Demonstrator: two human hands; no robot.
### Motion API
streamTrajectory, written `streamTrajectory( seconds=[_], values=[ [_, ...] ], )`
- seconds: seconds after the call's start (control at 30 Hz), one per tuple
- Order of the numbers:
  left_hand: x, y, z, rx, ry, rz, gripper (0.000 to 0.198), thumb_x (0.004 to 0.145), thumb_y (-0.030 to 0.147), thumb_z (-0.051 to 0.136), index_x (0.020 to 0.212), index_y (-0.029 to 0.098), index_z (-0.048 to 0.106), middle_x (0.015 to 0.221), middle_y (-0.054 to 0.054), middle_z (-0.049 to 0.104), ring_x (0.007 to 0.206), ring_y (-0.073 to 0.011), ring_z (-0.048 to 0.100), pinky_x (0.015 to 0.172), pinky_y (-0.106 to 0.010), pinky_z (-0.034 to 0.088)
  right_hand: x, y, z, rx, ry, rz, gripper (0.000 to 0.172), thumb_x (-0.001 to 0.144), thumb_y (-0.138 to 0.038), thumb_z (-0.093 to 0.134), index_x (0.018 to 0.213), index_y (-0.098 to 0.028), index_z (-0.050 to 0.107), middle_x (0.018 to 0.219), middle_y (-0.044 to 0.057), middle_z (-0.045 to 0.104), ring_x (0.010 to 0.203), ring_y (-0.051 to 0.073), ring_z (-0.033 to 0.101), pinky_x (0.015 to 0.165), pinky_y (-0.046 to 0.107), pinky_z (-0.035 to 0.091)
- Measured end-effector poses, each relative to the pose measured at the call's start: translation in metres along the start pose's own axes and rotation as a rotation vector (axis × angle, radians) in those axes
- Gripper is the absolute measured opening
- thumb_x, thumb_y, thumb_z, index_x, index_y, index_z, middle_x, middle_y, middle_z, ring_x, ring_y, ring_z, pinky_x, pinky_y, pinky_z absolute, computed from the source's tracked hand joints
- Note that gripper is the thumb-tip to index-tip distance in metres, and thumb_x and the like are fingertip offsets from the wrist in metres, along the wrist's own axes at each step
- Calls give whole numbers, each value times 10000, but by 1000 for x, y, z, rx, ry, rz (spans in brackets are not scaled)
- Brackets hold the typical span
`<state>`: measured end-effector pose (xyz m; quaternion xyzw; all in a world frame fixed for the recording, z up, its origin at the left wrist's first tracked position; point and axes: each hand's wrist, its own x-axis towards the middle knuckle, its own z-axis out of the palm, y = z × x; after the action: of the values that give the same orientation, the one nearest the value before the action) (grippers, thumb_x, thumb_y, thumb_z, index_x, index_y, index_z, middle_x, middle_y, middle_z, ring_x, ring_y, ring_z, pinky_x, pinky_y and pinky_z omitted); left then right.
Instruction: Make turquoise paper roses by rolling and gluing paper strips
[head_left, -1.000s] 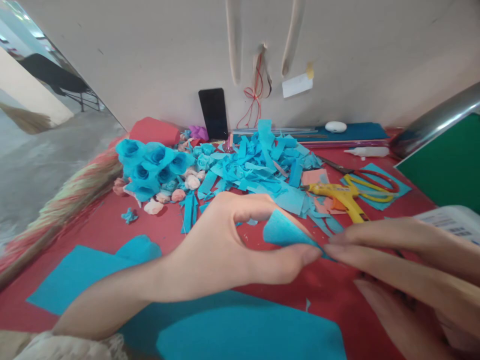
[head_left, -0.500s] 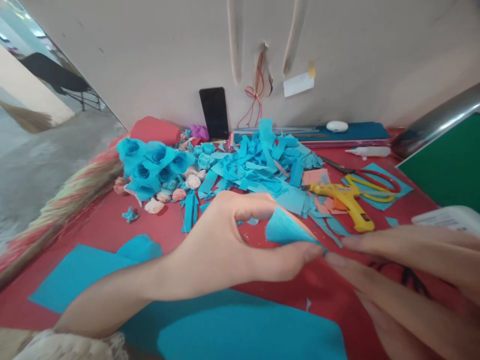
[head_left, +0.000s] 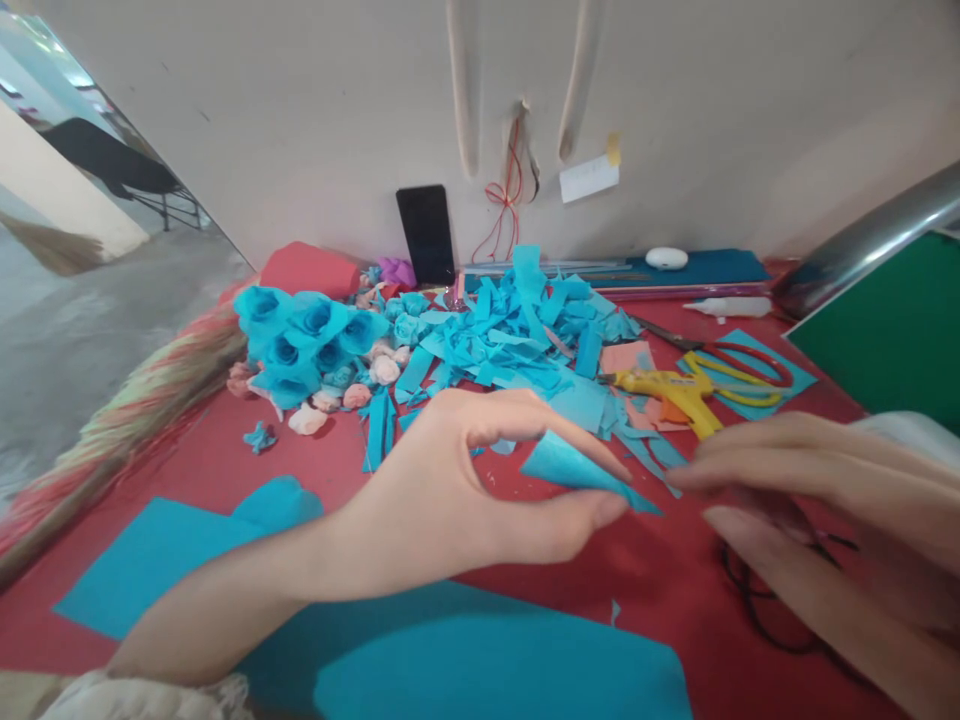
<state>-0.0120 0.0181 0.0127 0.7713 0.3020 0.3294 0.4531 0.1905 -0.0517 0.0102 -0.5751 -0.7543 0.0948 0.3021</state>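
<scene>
Between the thumb and fingers of my left hand (head_left: 480,490) is a blue paper cone (head_left: 577,468), its wide end facing left and its thin tip pointing right. My right hand (head_left: 817,500) is off to the right of the tip, apart from it, thumb and fingers spread with nothing seen between them. Just beyond the right fingertips lies a yellow glue gun (head_left: 667,388), its handle partly covered by that hand. Under my left forearm a large sheet of blue paper (head_left: 495,655) spreads along the near edge, with another blue piece (head_left: 142,550) to the left.
Blue paper scraps (head_left: 495,335) are heaped in the middle, beside blue paper flowers (head_left: 300,335) and small pale rosettes (head_left: 385,370). Red-and-yellow-handled scissors (head_left: 750,365) and a white glue bottle (head_left: 731,306) lie at right. A black phone (head_left: 425,235) leans on the wall. A dark cord (head_left: 750,600) runs under my right hand.
My right hand has come away from the cone's tip and moved right, its fingers parting. My left hand still pinches the cone in nearly the same spot.
</scene>
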Motion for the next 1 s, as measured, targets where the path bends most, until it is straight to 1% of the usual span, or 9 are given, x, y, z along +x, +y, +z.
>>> streamTrajectory(
  seconds=[0.07,0.13,0.23,0.3,0.4,0.53,0.7,0.83,1.0],
  values=[
    [0,-1,1,7,-43,5,76,724,197,670,790,163,689,733,3,695,677,-130,579,647,-264,464,4,-2,2,14,-56,-53,74,892,-356,454,922,-390,513,849,-70,612,702,130,595,523,140,512],
    [0,-2,2,-8,-71,19,99,731,181,660,824,156,684,759,1,694,709,-122,591,669,-241,474,7,-1,6,112,-27,-91,72,887,-373,472,894,-375,543,798,-91,626,635,103,595,513,100,500],
    [0,-3,3,-15,-102,32,127,730,143,648,852,158,679,793,-3,689,753,-121,605,698,-222,482,7,3,14,201,-24,-65,102,874,-405,490,862,-358,580,803,-101,635,665,90,615,547,80,494],
    [0,-3,4,-10,-118,38,130,729,130,643,849,162,678,806,-5,693,759,-122,612,711,-224,483,6,5,17,230,-74,-34,101,870,-383,506,831,-339,589,809,-97,636,712,93,624,556,83,490],
    [0,-2,4,-16,-122,51,93,737,148,644,823,157,677,817,-8,708,762,-126,621,736,-237,483,6,4,17,255,-123,-20,125,868,-349,512,789,-308,600,782,-82,642,667,97,617,497,110,473],
    [3,-4,6,-24,-115,60,55,747,168,646,779,139,680,799,-12,715,778,-130,628,771,-242,477,7,2,17,293,-111,-16,138,834,-324,537,719,-302,609,706,-77,614,634,104,615,450,123,460],
    [4,-5,8,-44,-85,59,33,743,167,652,739,140,670,769,-14,708,746,-129,624,747,-249,486,10,-1,20,300,-53,-71,149,829,-274,531,703,-298,607,780,-95,647,631,78,612,496,87,467],
    [3,-6,6,-93,-83,33,96,725,194,677,813,160,659,798,-6,696,764,-127,618,723,-230,485,12,-2,21,374,-37,-70,156,803,-225,541,693,-303,618,748,-98,656,590,78,613,464,74,467],
    [5,-9,4,-200,-202,52,202,684,181,716,874,169,650,875,-13,687,783,-120,614,709,-207,486,16,-3,21,574,-209,23,177,827,-339,549,672,-312,630,594,-101,594,483,70,558,428,91,460]
  ],
)
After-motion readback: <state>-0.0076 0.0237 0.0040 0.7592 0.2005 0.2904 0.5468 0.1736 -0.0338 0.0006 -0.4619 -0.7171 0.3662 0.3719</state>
